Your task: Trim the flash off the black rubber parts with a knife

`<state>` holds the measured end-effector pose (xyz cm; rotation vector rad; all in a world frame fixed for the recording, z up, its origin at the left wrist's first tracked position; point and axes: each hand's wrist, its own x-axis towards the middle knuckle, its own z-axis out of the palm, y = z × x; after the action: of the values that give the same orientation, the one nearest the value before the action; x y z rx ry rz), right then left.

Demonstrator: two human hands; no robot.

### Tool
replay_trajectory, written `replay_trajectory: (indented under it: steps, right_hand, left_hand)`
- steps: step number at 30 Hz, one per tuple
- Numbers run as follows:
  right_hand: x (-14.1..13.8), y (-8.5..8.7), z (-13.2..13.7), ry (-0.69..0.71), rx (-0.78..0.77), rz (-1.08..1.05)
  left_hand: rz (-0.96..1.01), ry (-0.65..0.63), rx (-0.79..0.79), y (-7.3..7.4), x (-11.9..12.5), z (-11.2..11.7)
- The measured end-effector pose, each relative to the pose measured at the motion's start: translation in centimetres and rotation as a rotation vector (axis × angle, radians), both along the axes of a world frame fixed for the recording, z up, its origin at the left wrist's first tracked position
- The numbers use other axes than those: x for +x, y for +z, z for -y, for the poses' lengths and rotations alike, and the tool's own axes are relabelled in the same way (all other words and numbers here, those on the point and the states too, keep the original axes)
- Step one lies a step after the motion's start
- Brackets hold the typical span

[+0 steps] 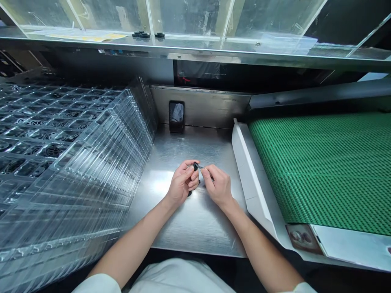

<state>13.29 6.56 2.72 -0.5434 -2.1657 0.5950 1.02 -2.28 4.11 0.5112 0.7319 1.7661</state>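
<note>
Black part [196,166] in curled left hand [184,181]

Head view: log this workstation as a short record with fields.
Left hand: pinches a small black part
Right hand: grips a thin tool, type unclear, tip at the part
Surface: steel worktop beneath both hands
Person's left: stacked clear plastic trays
Person's right: green conveyor belt
Back: smartphone propped upright against steel panel
</note>
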Motion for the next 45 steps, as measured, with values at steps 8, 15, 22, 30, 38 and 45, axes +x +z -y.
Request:
replay_trajectory:
  steps: [8, 15, 22, 30, 38, 45]
  right_hand:
    - [0.0, 0.1, 0.1, 0.021, 0.009, 0.003]
    - [0.1, 0.0, 0.0, 0.033, -0.011, 0.004]
    - [0.2, 0.2, -0.2, 0.048, -0.060, -0.009]
    - [-0.1, -0.1, -0.1, 0.095, -0.418, -0.215]
    - [0.1, -0.1, 0.4, 0.047, -0.370, -0.139]
    - [0.3, -0.6, -0.3, 0.046, -0.216, -0.047]
  left_hand:
    - [0.013, 0.002, 0.006, 0.0, 0.0, 0.1]
    - [0.022, -0.002, 0.013, -0.1, -0.1, 0.1]
    - [0.019, -0.004, 0.008, 0.0, 0.0, 0.1]
    - [-0.031, -0.029, -0.027, 0.0, 0.3, 0.0]
    - [-0.129, -0.022, -0.058, -0.8, 1.0, -0.3]
    - [-0.133, 0.067, -0.078, -0.6, 1.3, -0.6]
